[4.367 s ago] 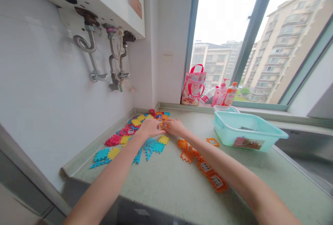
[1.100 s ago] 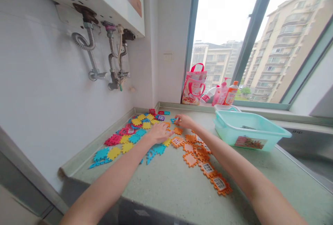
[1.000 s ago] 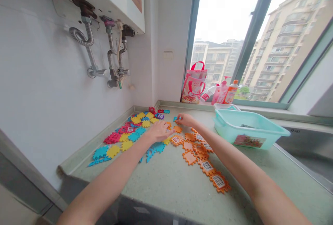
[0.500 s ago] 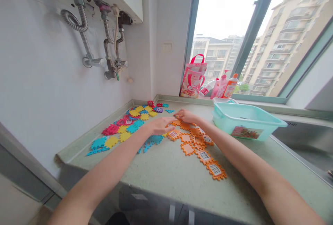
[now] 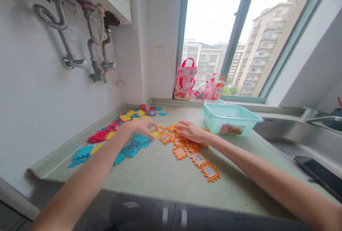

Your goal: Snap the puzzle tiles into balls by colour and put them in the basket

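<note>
My left hand (image 5: 140,127) is over the blue and yellow puzzle pieces, its thumb and fingers apart. A yellow puzzle piece (image 5: 156,134) lies just beside its fingertips, with an orange piece (image 5: 160,129) behind it. Under and in front of that hand spread several blue puzzle pieces (image 5: 133,148). My right hand (image 5: 192,131) lies with fingers stretched out across the group of orange puzzle pieces (image 5: 180,152), partly hiding them. Some orange pieces carry a white window grid, such as the nearest window piece (image 5: 210,172).
Red puzzle pieces (image 5: 100,136) and more yellow pieces (image 5: 125,117) lie to the left. A turquoise plastic tub (image 5: 232,117) stands right of the orange pieces. Farther right are a metal sink (image 5: 283,134) and a black phone (image 5: 317,174). Bottles (image 5: 211,88) and a pink bag (image 5: 185,83) line the windowsill.
My left hand has moved left, away from the orange pieces, and its fingers have spread. My right hand has come nearer over the orange pieces. The view has turned right, showing more sink.
</note>
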`<state>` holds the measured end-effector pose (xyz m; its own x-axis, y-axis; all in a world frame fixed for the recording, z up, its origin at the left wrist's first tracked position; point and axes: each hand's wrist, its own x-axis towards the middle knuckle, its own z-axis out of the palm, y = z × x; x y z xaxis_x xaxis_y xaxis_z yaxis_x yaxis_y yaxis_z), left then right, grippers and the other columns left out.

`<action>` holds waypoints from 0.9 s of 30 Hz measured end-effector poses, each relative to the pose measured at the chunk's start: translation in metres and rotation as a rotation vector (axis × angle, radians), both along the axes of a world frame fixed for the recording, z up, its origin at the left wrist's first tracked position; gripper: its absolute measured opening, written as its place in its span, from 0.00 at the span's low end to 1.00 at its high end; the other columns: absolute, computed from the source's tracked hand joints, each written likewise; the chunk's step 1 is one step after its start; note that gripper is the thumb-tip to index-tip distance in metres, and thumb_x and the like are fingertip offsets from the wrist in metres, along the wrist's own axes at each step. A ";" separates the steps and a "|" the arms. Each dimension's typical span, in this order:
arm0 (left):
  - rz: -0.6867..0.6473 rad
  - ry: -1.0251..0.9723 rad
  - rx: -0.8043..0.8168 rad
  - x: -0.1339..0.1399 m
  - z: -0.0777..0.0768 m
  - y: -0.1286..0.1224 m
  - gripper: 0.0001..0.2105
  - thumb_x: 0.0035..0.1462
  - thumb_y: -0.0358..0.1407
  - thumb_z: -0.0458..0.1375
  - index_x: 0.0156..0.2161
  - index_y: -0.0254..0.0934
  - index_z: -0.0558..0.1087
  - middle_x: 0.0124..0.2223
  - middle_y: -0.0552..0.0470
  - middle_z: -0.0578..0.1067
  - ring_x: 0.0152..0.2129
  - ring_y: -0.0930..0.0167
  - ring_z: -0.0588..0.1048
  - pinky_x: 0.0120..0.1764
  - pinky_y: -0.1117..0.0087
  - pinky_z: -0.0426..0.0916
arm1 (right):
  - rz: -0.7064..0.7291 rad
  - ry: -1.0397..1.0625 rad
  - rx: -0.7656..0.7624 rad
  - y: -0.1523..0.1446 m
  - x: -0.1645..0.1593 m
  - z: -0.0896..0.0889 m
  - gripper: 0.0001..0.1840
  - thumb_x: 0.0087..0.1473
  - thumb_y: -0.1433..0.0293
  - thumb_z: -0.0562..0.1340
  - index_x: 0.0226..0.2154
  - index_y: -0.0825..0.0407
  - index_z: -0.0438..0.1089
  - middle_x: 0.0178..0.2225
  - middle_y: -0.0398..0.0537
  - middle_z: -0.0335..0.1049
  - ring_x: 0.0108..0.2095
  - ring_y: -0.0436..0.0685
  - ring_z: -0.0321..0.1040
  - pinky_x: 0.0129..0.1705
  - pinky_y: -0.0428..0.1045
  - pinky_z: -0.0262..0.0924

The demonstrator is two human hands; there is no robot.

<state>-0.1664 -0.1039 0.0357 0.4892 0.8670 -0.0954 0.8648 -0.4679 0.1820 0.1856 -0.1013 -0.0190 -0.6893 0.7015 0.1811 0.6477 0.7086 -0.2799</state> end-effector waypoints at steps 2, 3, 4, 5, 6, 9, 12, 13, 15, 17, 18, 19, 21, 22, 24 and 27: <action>0.035 0.032 -0.029 -0.007 0.003 0.002 0.37 0.44 0.56 0.73 0.61 0.53 0.77 0.64 0.50 0.76 0.59 0.56 0.74 0.58 0.62 0.69 | -0.028 0.022 0.067 -0.012 0.022 -0.003 0.30 0.72 0.47 0.52 0.70 0.38 0.65 0.74 0.51 0.56 0.74 0.67 0.49 0.74 0.67 0.45; 0.050 0.056 -0.041 -0.010 0.004 0.004 0.36 0.45 0.54 0.72 0.61 0.51 0.77 0.64 0.49 0.76 0.60 0.56 0.74 0.58 0.62 0.69 | -0.046 0.029 0.093 -0.017 0.032 -0.005 0.31 0.72 0.47 0.52 0.70 0.39 0.65 0.74 0.53 0.55 0.74 0.68 0.50 0.74 0.67 0.46; 0.075 0.081 -0.022 -0.013 0.005 0.006 0.34 0.46 0.51 0.72 0.60 0.50 0.78 0.63 0.48 0.77 0.59 0.56 0.74 0.58 0.63 0.69 | -0.061 0.036 0.105 -0.021 0.042 -0.006 0.31 0.72 0.47 0.52 0.69 0.40 0.65 0.74 0.54 0.54 0.74 0.68 0.52 0.74 0.67 0.47; 0.096 0.107 0.019 -0.015 0.006 0.008 0.32 0.46 0.48 0.72 0.58 0.48 0.79 0.62 0.48 0.78 0.58 0.56 0.75 0.57 0.63 0.70 | -0.071 0.040 0.102 -0.024 0.049 -0.007 0.32 0.72 0.47 0.52 0.69 0.41 0.66 0.74 0.55 0.54 0.73 0.69 0.54 0.73 0.67 0.49; 0.114 0.126 0.073 -0.016 0.007 0.009 0.30 0.47 0.45 0.72 0.57 0.46 0.80 0.61 0.47 0.78 0.57 0.56 0.76 0.57 0.64 0.70 | -0.076 0.045 0.089 -0.025 0.055 -0.007 0.32 0.72 0.46 0.52 0.69 0.42 0.66 0.74 0.56 0.54 0.72 0.69 0.55 0.73 0.66 0.50; 0.137 0.116 0.211 -0.013 0.012 0.006 0.24 0.56 0.39 0.64 0.59 0.38 0.78 0.62 0.46 0.78 0.58 0.59 0.75 0.61 0.64 0.66 | -0.072 0.070 0.049 -0.024 0.065 -0.007 0.33 0.72 0.47 0.50 0.69 0.44 0.66 0.73 0.55 0.58 0.72 0.67 0.57 0.73 0.65 0.51; 0.116 0.070 0.189 -0.008 0.012 -0.015 0.21 0.68 0.40 0.51 0.60 0.37 0.76 0.63 0.50 0.77 0.59 0.64 0.75 0.63 0.64 0.64 | -0.041 0.137 0.033 -0.025 0.069 -0.007 0.29 0.74 0.51 0.49 0.67 0.45 0.68 0.70 0.54 0.63 0.71 0.65 0.57 0.74 0.65 0.50; 0.100 0.060 0.169 -0.007 0.008 -0.026 0.22 0.70 0.42 0.48 0.61 0.39 0.75 0.64 0.52 0.77 0.60 0.65 0.74 0.64 0.65 0.63 | -0.032 0.171 0.024 -0.028 0.071 -0.008 0.29 0.75 0.52 0.49 0.66 0.45 0.69 0.69 0.54 0.65 0.71 0.65 0.58 0.73 0.65 0.51; 0.070 0.054 0.131 -0.009 -0.005 -0.052 0.25 0.72 0.48 0.46 0.66 0.43 0.71 0.70 0.54 0.71 0.65 0.65 0.70 0.67 0.66 0.61 | -0.028 0.241 0.015 -0.036 0.075 -0.010 0.28 0.75 0.53 0.50 0.66 0.45 0.69 0.68 0.54 0.67 0.69 0.65 0.61 0.72 0.64 0.54; 0.068 -0.003 0.103 -0.016 -0.022 -0.074 0.31 0.72 0.53 0.45 0.72 0.42 0.64 0.75 0.50 0.61 0.70 0.63 0.62 0.71 0.62 0.55 | 0.003 0.257 0.018 -0.046 0.077 -0.011 0.27 0.74 0.52 0.52 0.65 0.45 0.70 0.66 0.54 0.68 0.67 0.66 0.63 0.70 0.63 0.57; 0.073 -0.004 0.106 -0.020 -0.030 -0.082 0.34 0.71 0.57 0.46 0.74 0.42 0.61 0.76 0.49 0.57 0.72 0.61 0.59 0.72 0.59 0.52 | 0.029 0.245 0.024 -0.049 0.077 -0.012 0.26 0.73 0.52 0.54 0.64 0.45 0.71 0.66 0.54 0.69 0.67 0.66 0.64 0.70 0.63 0.58; 0.082 -0.006 0.113 -0.024 -0.036 -0.087 0.36 0.70 0.58 0.45 0.75 0.41 0.59 0.77 0.48 0.55 0.73 0.60 0.56 0.73 0.57 0.49 | 0.058 0.229 0.033 -0.052 0.077 -0.013 0.26 0.72 0.52 0.55 0.63 0.45 0.72 0.65 0.54 0.70 0.66 0.66 0.64 0.69 0.62 0.59; 0.111 -0.002 0.149 -0.031 -0.042 -0.091 0.38 0.69 0.61 0.44 0.74 0.39 0.59 0.77 0.46 0.55 0.74 0.58 0.55 0.73 0.54 0.47 | 0.103 0.216 0.058 -0.056 0.076 -0.014 0.24 0.71 0.53 0.58 0.61 0.45 0.74 0.64 0.54 0.71 0.66 0.66 0.65 0.68 0.63 0.59; 0.131 -0.002 0.172 -0.033 -0.043 -0.090 0.38 0.69 0.61 0.44 0.74 0.38 0.61 0.76 0.45 0.57 0.73 0.57 0.57 0.73 0.55 0.48 | 0.114 0.227 0.072 -0.056 0.076 -0.014 0.23 0.70 0.54 0.59 0.61 0.46 0.74 0.63 0.55 0.72 0.65 0.66 0.66 0.68 0.63 0.60; 0.175 0.019 0.219 -0.036 -0.040 -0.084 0.39 0.69 0.61 0.43 0.72 0.36 0.64 0.74 0.42 0.63 0.71 0.56 0.62 0.72 0.55 0.53 | 0.131 0.260 0.091 -0.057 0.077 -0.015 0.21 0.71 0.56 0.59 0.58 0.47 0.76 0.61 0.56 0.74 0.63 0.66 0.68 0.66 0.64 0.62; 0.180 0.141 0.307 -0.034 -0.031 -0.069 0.36 0.69 0.58 0.45 0.68 0.35 0.70 0.70 0.39 0.68 0.68 0.54 0.65 0.71 0.51 0.53 | 0.138 0.293 0.125 -0.059 0.082 -0.015 0.20 0.72 0.58 0.58 0.56 0.48 0.77 0.60 0.57 0.75 0.62 0.65 0.70 0.64 0.64 0.66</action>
